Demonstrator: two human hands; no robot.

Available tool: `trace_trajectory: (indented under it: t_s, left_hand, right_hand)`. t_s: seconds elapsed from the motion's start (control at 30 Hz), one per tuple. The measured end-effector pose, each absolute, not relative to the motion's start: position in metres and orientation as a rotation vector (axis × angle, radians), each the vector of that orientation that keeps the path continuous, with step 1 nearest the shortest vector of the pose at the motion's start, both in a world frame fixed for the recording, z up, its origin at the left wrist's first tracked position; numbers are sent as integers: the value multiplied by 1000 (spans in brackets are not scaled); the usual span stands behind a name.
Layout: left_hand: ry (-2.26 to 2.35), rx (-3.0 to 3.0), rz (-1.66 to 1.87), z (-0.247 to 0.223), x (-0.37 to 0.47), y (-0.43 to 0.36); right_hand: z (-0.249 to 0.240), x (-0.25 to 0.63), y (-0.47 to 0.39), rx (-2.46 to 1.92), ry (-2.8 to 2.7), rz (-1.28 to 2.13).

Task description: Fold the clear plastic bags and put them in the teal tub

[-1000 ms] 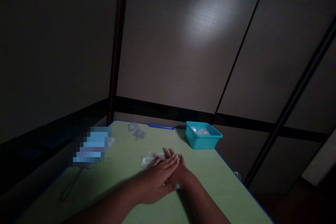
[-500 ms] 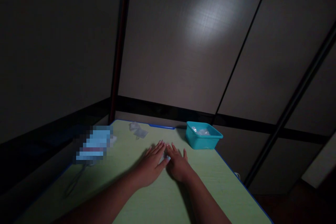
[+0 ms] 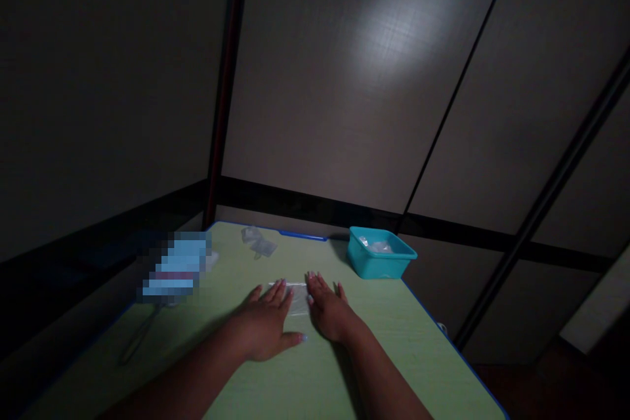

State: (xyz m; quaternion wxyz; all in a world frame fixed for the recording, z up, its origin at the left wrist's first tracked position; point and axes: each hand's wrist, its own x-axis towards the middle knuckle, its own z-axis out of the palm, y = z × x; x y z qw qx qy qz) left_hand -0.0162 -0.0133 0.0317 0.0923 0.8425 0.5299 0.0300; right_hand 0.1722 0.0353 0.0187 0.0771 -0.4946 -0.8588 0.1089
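A small clear plastic bag (image 3: pixel 298 302) lies flat on the green tabletop (image 3: pixel 275 387). My left hand (image 3: pixel 268 321) rests with fingers stretched out over the bag's left side, its thumb pointing right below the bag. On the right edge of the plastic lies my right hand (image 3: pixel 329 308), its fingers extended forward and flat. Parts of the bag are hidden under both hands. Between them its middle shows, with a shiny edge along the top.
A turquoise basket (image 3: pixel 378 267) holding clear plastic stands at the table's far right edge. Crumpled clear plastic (image 3: pixel 259 241) lies at the back left. A blurred-out blue object (image 3: pixel 180 266) with a strap sits at the left edge. Dark panels (image 3: pixel 335 92) rise behind the table.
My left hand has slid left and slightly toward me, away from my right hand, uncovering the middle of the plastic bag. My right hand has barely moved.
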Motion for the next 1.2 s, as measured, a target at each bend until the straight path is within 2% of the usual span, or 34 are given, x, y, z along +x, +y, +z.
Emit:
trace_trajectory:
  t_s: [0.17,0.23,0.3,0.43,0.7,0.8,0.87,1.03,1.2]
  left_hand:
    - [2031,2374,198,31,-20,-8]
    - [1992,2470,328,33,-19,-5]
    - [1766,2602,408,35,-15,-2]
    - [1485,2632,384,30,-9,3]
    - [2018,2260,259,10,-30,24]
    - [2117,2249,368,13,-33,24]
    - [2024,2360,487,18,-30,22]
    - [1571,2599,507,24,-22,19]
    - [1397,2604,375,17,-22,23]
  right_hand:
    - [24,171,31,-1504,-2616,308]
    - [25,170,30,-1513,-2632,286]
    - [25,169,29,-1523,-2643,266]
    - [26,169,29,-1552,-2666,261]
    - [30,167,26,-1556,-2650,291]
    - [29,168,26,-1510,-2627,335]
    - [27,170,29,-1472,-2593,393]
    - [28,178,48,-1306,-2017,685]
    - [42,189,55,-1199,-1206,1228]
